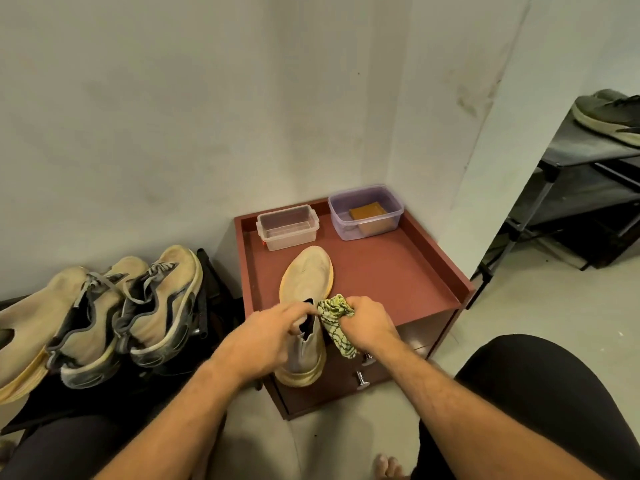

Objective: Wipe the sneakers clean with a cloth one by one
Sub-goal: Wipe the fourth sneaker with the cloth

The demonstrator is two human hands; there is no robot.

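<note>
While left hand (266, 336) grips sneaker (306, 292) collar, right hand (367, 323) clutching cloth (334, 315)

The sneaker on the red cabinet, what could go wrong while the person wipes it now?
1. The sneaker sticks out with its heel past the front edge of the red cabinet; a hard push with the cloth might tip it off.
2. The left hand holds it only at the collar, so it may twist.
3. The clear box stands near the toe and could get shoved.
</note>
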